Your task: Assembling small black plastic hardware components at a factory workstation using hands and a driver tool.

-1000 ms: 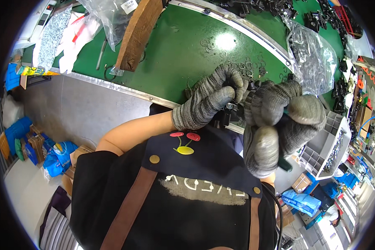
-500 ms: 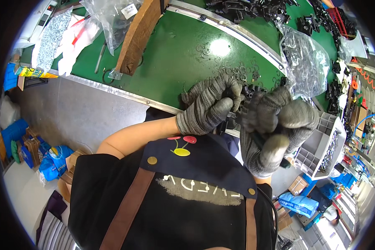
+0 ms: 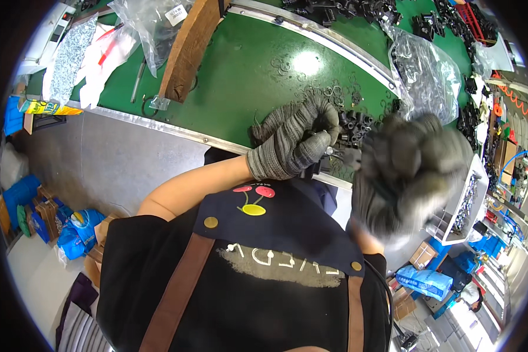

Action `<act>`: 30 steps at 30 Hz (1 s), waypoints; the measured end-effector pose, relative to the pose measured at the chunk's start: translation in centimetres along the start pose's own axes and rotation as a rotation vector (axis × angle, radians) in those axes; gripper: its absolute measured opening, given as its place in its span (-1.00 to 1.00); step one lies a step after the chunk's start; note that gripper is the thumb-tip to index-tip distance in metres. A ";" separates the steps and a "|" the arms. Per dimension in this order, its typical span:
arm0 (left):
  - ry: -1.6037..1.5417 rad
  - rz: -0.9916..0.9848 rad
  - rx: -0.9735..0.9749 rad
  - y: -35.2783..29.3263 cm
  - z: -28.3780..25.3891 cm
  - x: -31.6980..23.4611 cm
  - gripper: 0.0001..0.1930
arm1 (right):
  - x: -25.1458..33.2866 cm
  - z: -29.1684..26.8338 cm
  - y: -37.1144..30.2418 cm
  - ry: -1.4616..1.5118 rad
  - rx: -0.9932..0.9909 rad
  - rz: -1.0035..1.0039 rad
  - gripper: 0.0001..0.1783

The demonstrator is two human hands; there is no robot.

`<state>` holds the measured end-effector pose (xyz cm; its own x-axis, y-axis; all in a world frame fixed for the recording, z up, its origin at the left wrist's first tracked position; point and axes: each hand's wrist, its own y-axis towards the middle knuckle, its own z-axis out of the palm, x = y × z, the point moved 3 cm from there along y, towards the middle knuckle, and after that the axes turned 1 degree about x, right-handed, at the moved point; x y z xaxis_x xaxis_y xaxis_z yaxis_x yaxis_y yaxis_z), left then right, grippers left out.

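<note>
- The left hand (image 3: 293, 141) wears a striped grey glove. Its fingers are curled in and its thumb presses close to them. It looks like it is pinching a small part (image 3: 330, 151) near the thumb tip. The part is dark with a shiny bit, and the glove hides most of it.
- The right hand (image 3: 413, 176) wears a grey glove too. It is smeared, with its fingers bent in. A dark strip (image 3: 383, 190) shows by its palm. It may be a tool handle, but I can't tell what it grips.
- The small part sits between the two hands, over the front edge of the green bench (image 3: 246, 70).
- Just past the hands lies a heap of little black round pieces (image 3: 356, 126). Thin dark rings (image 3: 334, 92) are spread behind it.
- A grey tray (image 3: 446, 227) is beyond the right hand, with bits of metal (image 3: 466, 205) in it.
- My guess at the step: one hand holds the part while the other works close to it.
- The next move seems to need a firm left hand and a careful right hand. A small part like this could slip.
</note>
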<state>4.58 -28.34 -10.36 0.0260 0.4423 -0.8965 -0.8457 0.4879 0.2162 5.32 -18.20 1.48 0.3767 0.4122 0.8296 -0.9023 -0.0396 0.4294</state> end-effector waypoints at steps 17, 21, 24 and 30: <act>-0.275 -0.234 0.108 -1.2 -1.0 0.6 -0.52 | 0.7 -0.6 -1.2 0.071 -0.147 -0.092 -0.40; -0.268 -0.081 0.106 -0.2 -0.3 -0.1 -0.52 | 1.4 -0.9 -1.8 0.046 -0.082 -0.129 -0.40; -0.199 -0.098 0.104 0.1 -1.1 -0.2 -0.59 | 1.1 -0.4 -1.2 0.004 -0.046 -0.104 -0.38; -0.253 -0.132 0.105 0.9 -1.6 0.7 -0.60 | 0.8 -0.1 -0.1 -0.090 -0.002 -0.068 -0.33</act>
<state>3.05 -28.80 -11.37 0.2755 0.5369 -0.7974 -0.7666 0.6232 0.1548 5.69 -17.80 2.02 0.4547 0.3304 0.8271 -0.8742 -0.0122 0.4854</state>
